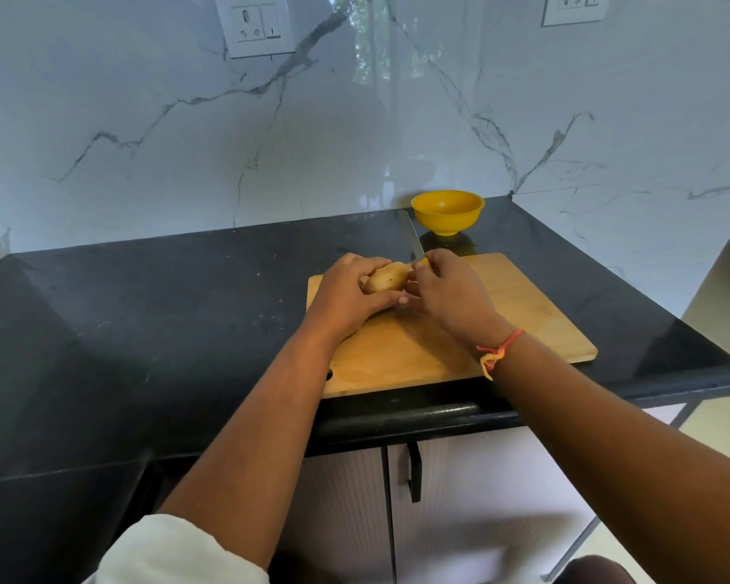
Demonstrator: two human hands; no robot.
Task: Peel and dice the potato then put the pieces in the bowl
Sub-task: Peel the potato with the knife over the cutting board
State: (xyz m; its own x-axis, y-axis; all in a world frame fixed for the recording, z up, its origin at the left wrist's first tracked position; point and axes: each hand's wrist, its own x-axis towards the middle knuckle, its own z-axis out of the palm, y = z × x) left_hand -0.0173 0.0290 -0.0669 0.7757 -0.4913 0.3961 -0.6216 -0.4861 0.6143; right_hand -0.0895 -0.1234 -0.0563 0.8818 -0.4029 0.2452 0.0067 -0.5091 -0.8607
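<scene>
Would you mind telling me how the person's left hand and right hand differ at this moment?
The left hand grips the potato, while the right hand holds a knife, its blade pointing away toward the yellow bowl. The right wrist wears an orange thread band; the left wrist is bare. Both hands meet above the wooden cutting board.

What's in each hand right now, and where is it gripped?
The left hand grips the tan oval potato around its left end. The right hand grips the grey-bladed knife by its handle, mostly hidden under the fingers.
</scene>
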